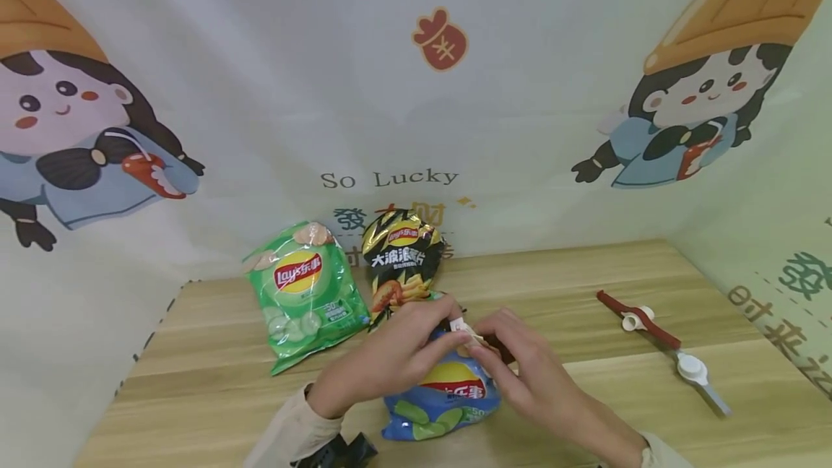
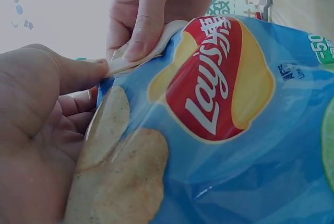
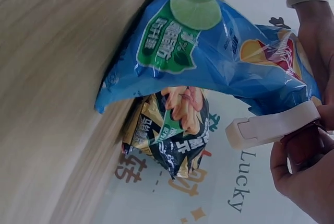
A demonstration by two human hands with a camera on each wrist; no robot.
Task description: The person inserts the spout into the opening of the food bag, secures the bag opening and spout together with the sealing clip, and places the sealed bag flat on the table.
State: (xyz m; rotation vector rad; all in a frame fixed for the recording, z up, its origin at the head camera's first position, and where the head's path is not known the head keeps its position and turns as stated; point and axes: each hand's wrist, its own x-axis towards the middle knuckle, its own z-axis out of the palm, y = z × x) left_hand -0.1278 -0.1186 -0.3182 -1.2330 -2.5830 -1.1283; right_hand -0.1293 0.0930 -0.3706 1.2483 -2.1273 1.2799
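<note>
A blue Lay's chip bag (image 1: 442,410) stands upright in front of me, its bottom on the table. My left hand (image 1: 403,356) pinches the gathered top edge of the bag between thumb and fingers. From the other side, my right hand (image 1: 536,374) grips a bag clip with a white bar (image 3: 276,126) and a dark red part (image 3: 303,148). The white bar lies across the folded top of the bag (image 2: 224,172), and in the left wrist view the right thumb presses on it. Part of the clip is hidden behind the fingers.
A green Lay's bag (image 1: 305,302) leans at the back left, beside a black and gold chip bag (image 1: 399,258) against the printed backdrop. On the right of the wooden table lie a dark red clip (image 1: 663,336) and a grey-white clip (image 1: 692,369), each with a round white knob.
</note>
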